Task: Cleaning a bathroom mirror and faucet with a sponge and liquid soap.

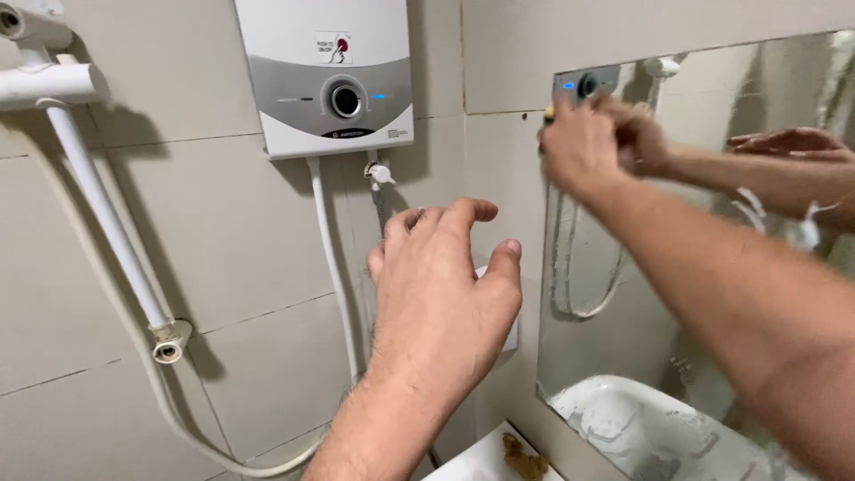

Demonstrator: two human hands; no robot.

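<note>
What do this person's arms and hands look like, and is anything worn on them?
Both are bare: the left hand and the right hand show no gloves, rings or watch, and no sleeves cover the forearms as far as the picture reaches. The forearms are lightly haired. The mirror reflects the right arm, equally bare.

The water heater (324,76) has a smooth plastic shell, glossy white above a satin grey band. The wall tiles (223,232) look matt beige and smooth. The mirror (712,267) is glossy glass, streaked in places. The shower pipe (102,214) and hose (331,267) appear to be smooth white plastic.
</note>
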